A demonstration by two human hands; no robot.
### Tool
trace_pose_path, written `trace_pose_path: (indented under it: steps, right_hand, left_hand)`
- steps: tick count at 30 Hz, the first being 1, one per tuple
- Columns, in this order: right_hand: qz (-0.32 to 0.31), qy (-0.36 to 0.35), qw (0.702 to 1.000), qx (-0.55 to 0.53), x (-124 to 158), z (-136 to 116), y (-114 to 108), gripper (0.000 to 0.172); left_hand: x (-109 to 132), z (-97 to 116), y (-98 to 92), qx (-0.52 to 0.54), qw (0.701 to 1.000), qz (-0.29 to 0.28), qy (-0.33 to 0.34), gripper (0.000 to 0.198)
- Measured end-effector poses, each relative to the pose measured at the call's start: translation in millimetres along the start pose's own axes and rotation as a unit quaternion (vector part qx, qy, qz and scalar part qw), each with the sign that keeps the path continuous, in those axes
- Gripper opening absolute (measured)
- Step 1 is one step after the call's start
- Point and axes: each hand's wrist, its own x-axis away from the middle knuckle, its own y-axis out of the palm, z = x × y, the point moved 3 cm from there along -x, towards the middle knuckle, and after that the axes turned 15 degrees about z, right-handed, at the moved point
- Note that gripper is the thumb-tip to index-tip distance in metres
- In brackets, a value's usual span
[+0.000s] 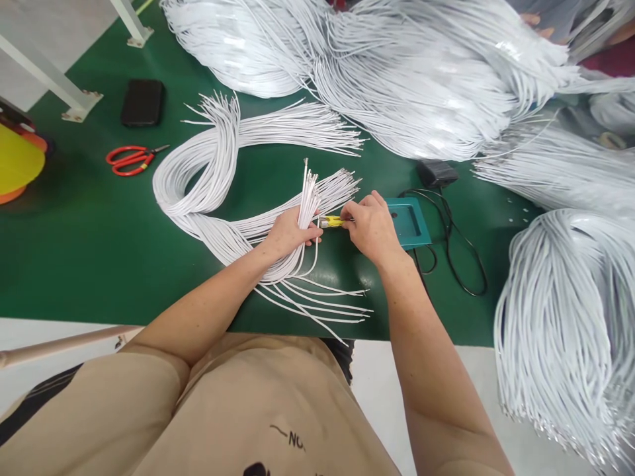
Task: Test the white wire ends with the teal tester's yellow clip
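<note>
Green matting (99, 251) covered the workbench, and most of its far side lay under great heaps of white wire (421, 79). Another thick hank of the same wire (560, 317) hung over the near edge on the right. Left of centre, a looped bundle (198, 172) curled round on itself, with its cut ends fanning out toward the heaps.

The held sheaf of wires (325, 188) lay in the middle of the bench, just in front of the person. It was made up of thin white strands of even thickness, packed flat side by side. Their far tips splayed up and to the right, and a few loose strands trailed toward the table's near edge. Whether it ran on into the looped bundle could not be told.

The left hand (290, 233) pressed down on the sheaf with its fingers closed round the strands. The right hand (372, 228) sat just beside it, with its fingertips pinched together on one end of a small tool.

A teal tray (414, 228) lay touching the right hand's far side, and a black cord (461, 264) looped past it from a black adapter (436, 173). Well apart on the left lay a black case (143, 102) and red-handled scissors (129, 159).

The yellow tool (331, 222) itself bridged the gap between the two hands, lying level, with its free end meeting the wires at the left thumb.
</note>
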Motion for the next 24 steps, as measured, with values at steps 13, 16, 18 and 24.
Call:
trace_pose_path:
  steps: [13,16,18,24]
  right_hand:
    - [0.113,0.135,0.977,0.116,23.0,19.2,-1.2,0.044]
    - [0.128,0.137,0.976,0.106,21.4,12.9,-6.0,0.043]
    - [0.145,0.130,0.978,0.068,22.9,-2.5,-14.5,0.041]
    - [0.055,-0.085,0.990,-0.098,50.4,-88.7,-19.1,0.030]
  left_hand:
    - [1.9,4.2,-4.8,-0.031,0.999,-0.025,-0.002,0.049]
    - [3.9,5.9,-7.7,-0.017,1.000,-0.021,-0.011,0.048]
    - [5.7,7.1,-9.6,0.002,1.000,-0.018,-0.016,0.049]
    - [10.0,12.6,-14.4,0.048,0.999,-0.014,-0.008,0.058]
